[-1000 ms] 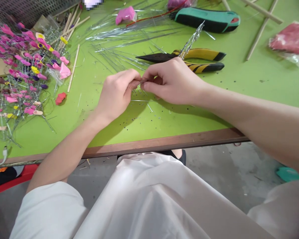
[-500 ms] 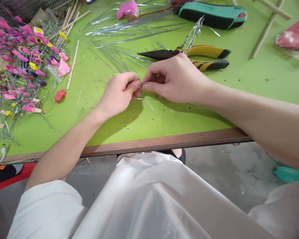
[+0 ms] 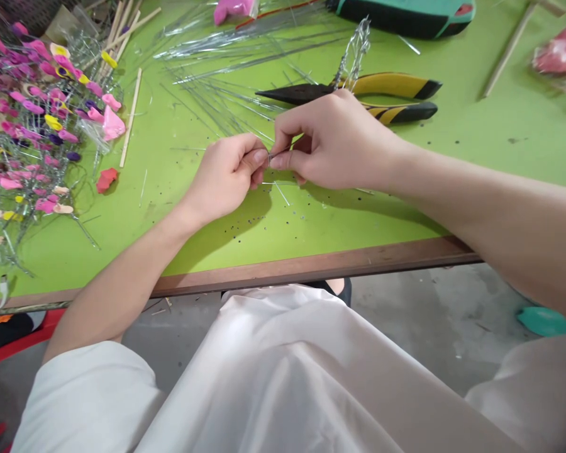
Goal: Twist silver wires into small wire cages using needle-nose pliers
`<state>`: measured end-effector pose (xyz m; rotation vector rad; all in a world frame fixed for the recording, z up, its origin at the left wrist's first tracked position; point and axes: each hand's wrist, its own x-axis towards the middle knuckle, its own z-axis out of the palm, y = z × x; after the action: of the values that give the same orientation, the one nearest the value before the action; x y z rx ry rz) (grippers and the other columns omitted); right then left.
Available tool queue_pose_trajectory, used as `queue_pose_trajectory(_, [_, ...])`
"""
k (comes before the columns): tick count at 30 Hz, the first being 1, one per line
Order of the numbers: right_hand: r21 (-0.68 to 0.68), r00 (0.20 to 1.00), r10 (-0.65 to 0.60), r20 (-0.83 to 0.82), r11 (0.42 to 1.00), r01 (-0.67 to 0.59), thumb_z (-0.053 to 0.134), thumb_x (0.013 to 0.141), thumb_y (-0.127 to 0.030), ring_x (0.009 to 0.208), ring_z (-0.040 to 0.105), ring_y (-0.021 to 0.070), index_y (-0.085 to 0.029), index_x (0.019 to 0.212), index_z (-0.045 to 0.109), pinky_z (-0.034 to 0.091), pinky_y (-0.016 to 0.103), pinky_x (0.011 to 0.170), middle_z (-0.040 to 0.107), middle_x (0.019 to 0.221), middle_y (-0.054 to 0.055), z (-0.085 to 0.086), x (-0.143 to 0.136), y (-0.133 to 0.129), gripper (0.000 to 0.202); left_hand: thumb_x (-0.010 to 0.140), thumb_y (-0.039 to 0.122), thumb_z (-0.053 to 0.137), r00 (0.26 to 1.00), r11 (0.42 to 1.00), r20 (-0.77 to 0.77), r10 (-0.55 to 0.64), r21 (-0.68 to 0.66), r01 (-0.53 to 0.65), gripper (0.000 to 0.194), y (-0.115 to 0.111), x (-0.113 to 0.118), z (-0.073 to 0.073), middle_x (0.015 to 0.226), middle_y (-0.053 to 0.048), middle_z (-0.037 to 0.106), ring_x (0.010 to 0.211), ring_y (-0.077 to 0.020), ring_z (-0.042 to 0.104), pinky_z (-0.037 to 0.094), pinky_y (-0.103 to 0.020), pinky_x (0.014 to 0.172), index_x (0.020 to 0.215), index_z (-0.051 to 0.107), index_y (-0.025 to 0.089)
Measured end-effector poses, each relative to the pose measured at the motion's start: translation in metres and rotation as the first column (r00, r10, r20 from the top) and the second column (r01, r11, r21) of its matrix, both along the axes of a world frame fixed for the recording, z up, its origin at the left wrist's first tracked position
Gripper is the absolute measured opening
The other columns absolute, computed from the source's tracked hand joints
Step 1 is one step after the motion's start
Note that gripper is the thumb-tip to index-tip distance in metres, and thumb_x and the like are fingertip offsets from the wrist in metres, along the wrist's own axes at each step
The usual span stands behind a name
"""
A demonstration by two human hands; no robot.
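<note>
Over the green table my left hand (image 3: 229, 173) and my right hand (image 3: 337, 141) meet fingertip to fingertip. Both pinch a thin piece of wire (image 3: 270, 158), mostly covered by the fingers. Twisted silver wire (image 3: 358, 47) with looped ends sticks up behind my right hand; whether it joins the pinched piece is hidden. Just beyond the right hand lie long-nose pliers (image 3: 400, 85) with yellow and black handles, partly covered by it. Loose straight wires (image 3: 226, 94) spread out on the table past my left hand. Short wire offcuts (image 3: 282, 194) lie below the fingertips.
At the left is a heap of wire stems with pink, purple and yellow clay pieces (image 3: 33, 107). Wooden sticks (image 3: 131, 119), a red clay piece (image 3: 106, 180) and a green-black tool (image 3: 405, 17) lie around. A bagged red lump (image 3: 561, 53) sits at right. The table's brown edge (image 3: 311, 264) runs in front.
The view has shifted slightly, so the table things sit a little higher and the heap farther left. Both hands keep their pinch at nearly the same spot; the looped wire has tilted slightly.
</note>
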<state>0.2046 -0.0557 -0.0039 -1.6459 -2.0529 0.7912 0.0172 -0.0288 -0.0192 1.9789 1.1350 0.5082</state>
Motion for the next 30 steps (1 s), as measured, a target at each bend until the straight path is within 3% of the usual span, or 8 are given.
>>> queue_pose_trajectory(3, [-0.020,1.000,-0.004,-0.019,1.000,0.003,0.076,0.090,-0.014,0.068,0.060,0.0185,-0.022,0.073,0.064,0.050,0.037,0.077,0.067,0.068,0.001,0.0007,0.0008,-0.0003,0.023,0.104,0.014,0.057,1.000,1.000,-0.011,-0.009,-0.002,0.009,0.039,0.0000,0.0003,0.0019,0.060,0.003,0.059,0.062,-0.0116,0.059,0.046,-0.029,0.072,0.066,0.054,0.020])
queue_pose_trajectory(8, [0.083,0.997,0.065,-0.053,0.995,-0.060,0.074,0.085,-0.010,0.063,0.056,0.0155,-0.022,0.068,0.063,0.050,0.035,0.079,0.068,0.065,-0.001,0.0007,0.0038,-0.0016,0.024,0.102,0.009,0.053,0.998,1.000,-0.050,-0.027,-0.003,0.027,0.038,-0.0005,0.0015,0.0047,0.060,0.003,0.060,0.062,-0.0116,0.058,0.047,-0.029,0.072,0.065,0.054,0.021])
queue_pose_trajectory(13, [0.017,0.997,0.037,-0.066,0.999,-0.036,0.075,0.088,-0.011,0.051,0.050,0.0139,-0.024,0.071,0.063,0.052,0.039,0.083,0.058,0.050,-0.006,0.0022,0.0023,-0.0021,0.025,0.103,0.014,0.053,0.997,0.999,-0.077,-0.023,0.029,0.025,0.036,0.0018,0.0010,0.0036,0.060,0.004,0.058,0.061,-0.0114,0.060,0.050,-0.029,0.074,0.068,0.055,0.021])
queue_pose_trajectory(23, [0.146,0.991,0.064,0.118,0.986,-0.081,0.066,0.085,-0.014,0.074,0.068,0.0256,-0.027,0.074,0.053,0.052,0.042,0.087,0.065,0.066,0.001,0.0002,0.0014,-0.0032,0.021,0.105,0.013,0.053,0.999,0.997,-0.048,0.008,-0.082,-0.012,0.036,-0.0013,0.0026,0.0061,0.061,0.004,0.054,0.070,-0.0139,0.068,0.056,-0.031,0.080,0.070,0.055,0.020])
queue_pose_trajectory(27, [0.196,0.983,0.052,0.177,0.977,-0.087,0.059,0.080,-0.009,0.065,0.058,0.0237,-0.026,0.071,0.044,0.048,0.039,0.075,0.054,0.060,0.000,-0.0002,-0.0022,-0.0044,0.024,0.105,0.012,0.052,0.999,0.989,0.006,0.031,-0.147,-0.030,0.037,-0.0011,0.0048,0.0073,0.062,0.003,0.054,0.062,-0.0113,0.062,0.055,-0.028,0.072,0.068,0.054,0.020])
queue_pose_trajectory(30, [0.263,0.974,0.090,0.209,0.954,-0.144,0.055,0.078,-0.010,0.067,0.054,0.0225,-0.026,0.072,0.035,0.043,0.038,0.071,0.057,0.066,0.002,-0.0038,-0.0028,-0.0054,0.026,0.105,0.014,0.052,0.998,0.980,0.037,0.054,-0.194,-0.045,0.039,-0.0007,0.0051,0.0090,0.062,0.001,0.055,0.062,-0.0105,0.061,0.055,-0.028,0.068,0.066,0.054,0.019])
